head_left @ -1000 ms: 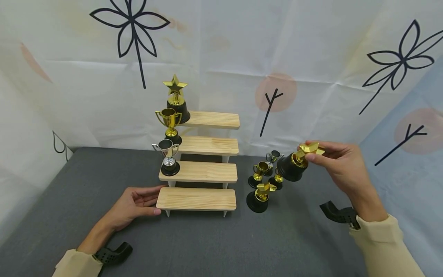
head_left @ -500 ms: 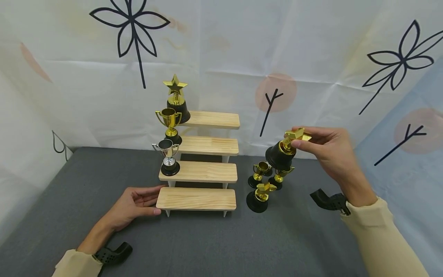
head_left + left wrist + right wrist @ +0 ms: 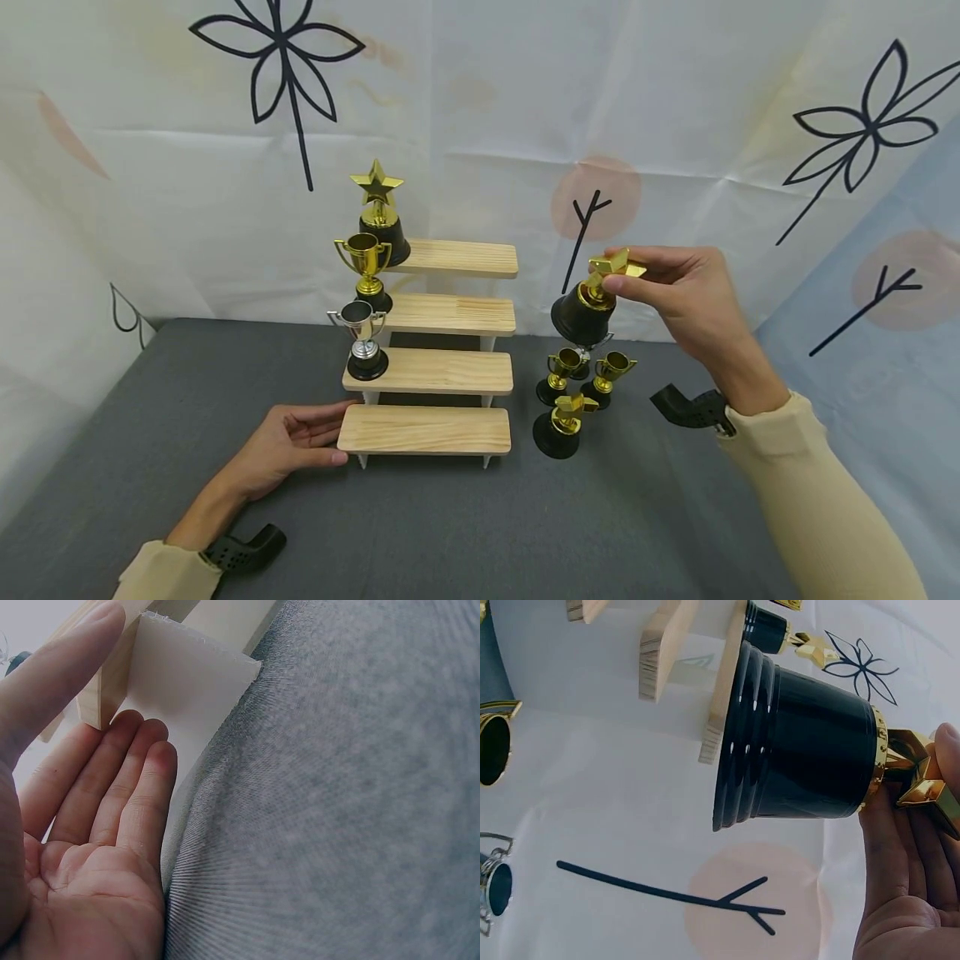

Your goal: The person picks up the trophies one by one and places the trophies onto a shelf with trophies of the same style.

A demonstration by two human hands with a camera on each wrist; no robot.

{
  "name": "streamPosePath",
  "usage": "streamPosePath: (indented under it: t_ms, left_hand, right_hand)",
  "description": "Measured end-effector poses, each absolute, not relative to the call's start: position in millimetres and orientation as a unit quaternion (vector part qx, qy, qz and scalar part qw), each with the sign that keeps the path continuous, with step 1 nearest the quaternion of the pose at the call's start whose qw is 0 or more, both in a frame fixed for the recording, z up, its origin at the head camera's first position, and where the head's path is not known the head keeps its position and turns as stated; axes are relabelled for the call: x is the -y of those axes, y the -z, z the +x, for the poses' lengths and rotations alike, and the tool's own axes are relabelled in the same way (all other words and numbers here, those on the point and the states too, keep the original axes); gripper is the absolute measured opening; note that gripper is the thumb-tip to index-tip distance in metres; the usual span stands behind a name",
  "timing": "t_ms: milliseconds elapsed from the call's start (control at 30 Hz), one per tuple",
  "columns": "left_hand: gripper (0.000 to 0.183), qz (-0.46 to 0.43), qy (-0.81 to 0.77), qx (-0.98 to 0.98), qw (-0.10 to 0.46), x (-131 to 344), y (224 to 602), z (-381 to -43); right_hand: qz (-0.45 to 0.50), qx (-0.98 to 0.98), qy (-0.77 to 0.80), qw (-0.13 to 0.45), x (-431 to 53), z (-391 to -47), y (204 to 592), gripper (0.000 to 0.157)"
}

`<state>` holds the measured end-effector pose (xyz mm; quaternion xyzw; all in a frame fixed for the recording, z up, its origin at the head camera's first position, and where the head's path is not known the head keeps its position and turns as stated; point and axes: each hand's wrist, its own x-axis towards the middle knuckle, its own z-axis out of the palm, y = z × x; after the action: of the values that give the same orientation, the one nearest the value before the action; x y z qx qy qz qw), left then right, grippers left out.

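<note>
My right hand (image 3: 678,287) pinches the gold star of a star trophy (image 3: 583,315), holding it in the air over the cluster of small trophies. In the right wrist view its black ribbed base (image 3: 802,742) points left, and the star sits between thumb and fingers. My left hand (image 3: 300,439) rests at the left end of the lowest step of a wooden stepped shelf (image 3: 424,431). The left wrist view shows straight fingers (image 3: 148,795) against the shelf's end and white support (image 3: 184,675), the thumb over the plank.
On the shelf's left side stand a gold star trophy (image 3: 378,212), a gold cup trophy (image 3: 365,265) and a silver cup trophy (image 3: 363,337). Right of the shelf, a small star trophy (image 3: 561,425) and gold cups (image 3: 611,371) stand on the grey table (image 3: 450,533), a silver cup partly hidden behind.
My right hand has moved left and upward with the star trophy, from the right of the small trophies to above them. The left hand has stayed at the shelf.
</note>
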<state>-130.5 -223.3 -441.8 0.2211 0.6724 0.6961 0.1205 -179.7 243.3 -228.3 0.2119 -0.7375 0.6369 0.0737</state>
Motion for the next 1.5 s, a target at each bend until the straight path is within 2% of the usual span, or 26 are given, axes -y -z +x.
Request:
streamPosePath:
  t_ms: [1033,1500]
  left_hand:
    - [0.070,0.217,-0.694,-0.676,0.123,223,442,-130]
    - [0.070,0.218,-0.696,-0.673,0.121,224,443,-131]
  right_hand:
    - [0.247,0.728,-0.635,0.072,-195,-220,209,0.029]
    - [0.284,0.696,-0.658,0.040,-170,-238,206,0.026]
